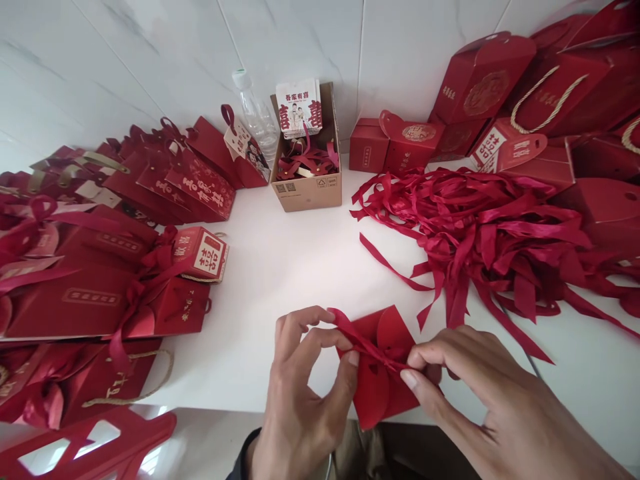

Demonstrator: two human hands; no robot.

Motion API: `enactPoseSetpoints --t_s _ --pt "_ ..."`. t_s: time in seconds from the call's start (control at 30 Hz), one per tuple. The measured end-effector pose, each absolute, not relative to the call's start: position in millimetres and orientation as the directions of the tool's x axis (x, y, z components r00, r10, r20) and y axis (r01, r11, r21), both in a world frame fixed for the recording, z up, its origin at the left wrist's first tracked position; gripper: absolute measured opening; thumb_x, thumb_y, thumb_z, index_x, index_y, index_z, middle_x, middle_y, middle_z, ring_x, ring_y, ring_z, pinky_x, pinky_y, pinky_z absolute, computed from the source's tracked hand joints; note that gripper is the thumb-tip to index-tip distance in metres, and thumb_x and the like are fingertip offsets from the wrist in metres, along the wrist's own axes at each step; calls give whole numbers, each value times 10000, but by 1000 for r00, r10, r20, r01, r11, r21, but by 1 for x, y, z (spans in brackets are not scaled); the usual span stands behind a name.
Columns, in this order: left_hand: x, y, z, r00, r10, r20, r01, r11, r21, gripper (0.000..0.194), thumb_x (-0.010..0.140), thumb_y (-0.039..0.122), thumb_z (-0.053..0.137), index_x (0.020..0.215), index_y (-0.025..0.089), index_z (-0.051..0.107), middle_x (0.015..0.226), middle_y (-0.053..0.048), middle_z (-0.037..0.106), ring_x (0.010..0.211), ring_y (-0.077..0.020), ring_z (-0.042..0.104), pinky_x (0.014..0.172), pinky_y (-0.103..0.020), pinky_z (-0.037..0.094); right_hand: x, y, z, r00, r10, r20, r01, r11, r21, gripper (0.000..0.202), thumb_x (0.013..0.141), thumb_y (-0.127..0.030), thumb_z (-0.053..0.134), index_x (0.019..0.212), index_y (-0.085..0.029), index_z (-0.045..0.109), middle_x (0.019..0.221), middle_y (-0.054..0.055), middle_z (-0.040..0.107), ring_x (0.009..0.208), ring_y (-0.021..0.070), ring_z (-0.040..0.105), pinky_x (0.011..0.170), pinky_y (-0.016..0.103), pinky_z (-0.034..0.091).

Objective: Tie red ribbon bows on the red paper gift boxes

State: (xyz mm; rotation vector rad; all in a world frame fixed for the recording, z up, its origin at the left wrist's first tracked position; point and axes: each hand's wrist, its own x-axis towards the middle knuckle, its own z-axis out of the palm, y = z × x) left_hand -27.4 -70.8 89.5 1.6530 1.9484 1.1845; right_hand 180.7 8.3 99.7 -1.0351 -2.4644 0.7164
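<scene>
A small red gift box (375, 393) sits at the table's front edge, its rounded flaps folded over the top. Across those flaps runs a red ribbon (367, 345), gathered near the middle of the box. My left hand (310, 387) pinches the ribbon at its left side between thumb and fingers. On the other side, my right hand (465, 387) grips the ribbon between thumb and index finger, close to the box's right corner. The fingers partly cover the ribbon's ends, and I cannot tell whether a knot is tied.
Loose red ribbons (490, 233) lie heaped on the white table (280, 267) at right. Red gift boxes (480, 80) stack behind them; bow-tied boxes (75, 273) crowd the left. A cardboard box (307, 193) and a plastic bottle (257, 110) stand by the wall. A red chair (125, 440) is lower left.
</scene>
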Motion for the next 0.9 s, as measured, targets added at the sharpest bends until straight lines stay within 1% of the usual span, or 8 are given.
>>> enactPoseSetpoints --t_s 0.13,0.27,0.4,0.57,0.63,0.73,0.8,0.9 --pt "-27 -74 93 -345 906 247 626 25 779 116 1001 173 603 984 287 598 1046 -12 606 1025 -210 571 856 -344 474 186 10 101 -661 739 128 550 594 -587 83 1030 -324 582 971 -291 630 848 5 704 749 190 710 603 273 573" --pt "-26 -79 93 -290 943 162 636 63 769 92 1023 266 604 1102 299 638 1042 -27 620 985 -229 583 809 -362 490 185 9 100 -654 746 123 547 579 -604 70 1017 -306 585 964 -294 629 855 2 710 759 184 719 606 260 587" --pt "-24 -76 90 -311 935 167 630 72 773 89 1000 228 643 1007 310 676 979 -6 621 938 -208 602 771 -329 499 185 8 101 -646 755 110 548 560 -621 54 1015 -303 593 979 -300 633 874 0 719 765 174 723 573 229 583" --pt "-22 -73 91 -343 923 174 580 62 812 117 1022 202 606 960 299 628 946 17 646 910 -177 618 768 -296 500 189 8 101 -648 758 76 552 536 -639 62 1010 -309 586 956 -304 617 841 -5 707 682 149 714 377 179 461" --pt "-19 -75 90 -344 922 177 574 57 817 130 1027 183 585 970 297 611 921 23 659 866 -169 614 751 -293 491 189 8 100 -649 759 54 554 520 -651 73 1001 -298 588 932 -306 609 823 -12 699 665 142 706 346 165 434" --pt "-11 -79 87 -421 895 146 505 98 858 128 1025 182 580 967 295 593 906 30 671 819 -165 601 743 -301 482 188 9 99 -645 762 45 554 507 -660 81 971 -267 592 904 -311 603 804 -23 685 665 137 689 368 153 453" --pt "-7 -81 84 -501 858 116 428 129 895 124 1006 179 603 968 294 578 926 27 678 844 -174 608 756 -314 478 188 8 98 -629 777 39 564 490 -664 77 950 -265 592 891 -313 600 794 -30 675 656 138 668 386 162 461" --pt "-5 -82 79 -531 842 95 346 113 931 143 971 170 643 997 293 575 937 9 675 876 -191 608 761 -331 483 186 5 99 -568 823 -9 607 411 -681 70 927 -297 593 858 -310 592 788 -32 657 660 148 637 459 196 504"
